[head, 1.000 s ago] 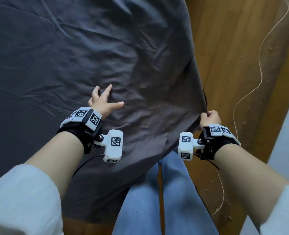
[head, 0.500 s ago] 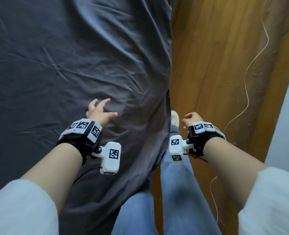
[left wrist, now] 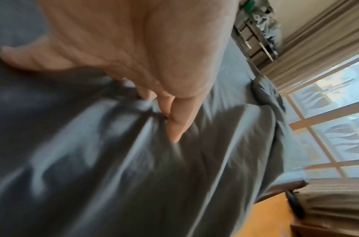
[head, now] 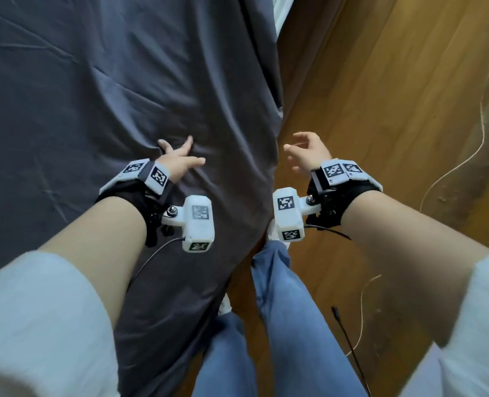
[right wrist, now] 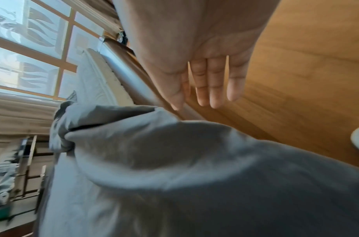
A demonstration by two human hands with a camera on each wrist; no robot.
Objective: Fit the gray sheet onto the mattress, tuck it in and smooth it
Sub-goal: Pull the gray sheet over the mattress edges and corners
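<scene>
The gray sheet (head: 100, 104) lies wrinkled over the mattress and hangs down its right side next to my legs. A strip of white mattress (head: 277, 15) shows at the top. My left hand (head: 180, 156) rests on the sheet near that edge, fingers (left wrist: 174, 121) stretched out and pressing into a fold (left wrist: 142, 104). My right hand (head: 303, 153) hovers open just right of the hanging edge, above the floor, holding nothing. In the right wrist view its fingers (right wrist: 213, 83) are straight above the draped sheet (right wrist: 174, 160), beside the bare mattress side (right wrist: 97, 77).
A wooden floor (head: 380, 110) runs along the right of the bed, with a thin pale cord (head: 466, 156) and a black cable (head: 349, 336) lying on it. My legs in blue jeans (head: 289, 310) stand against the bed. A window (left wrist: 336, 128), curtains and shelving stand beyond the bed.
My right hand has let go of the sheet's edge and opened; the edge now hangs down the bed's side. My left hand stayed spread on the sheet.
</scene>
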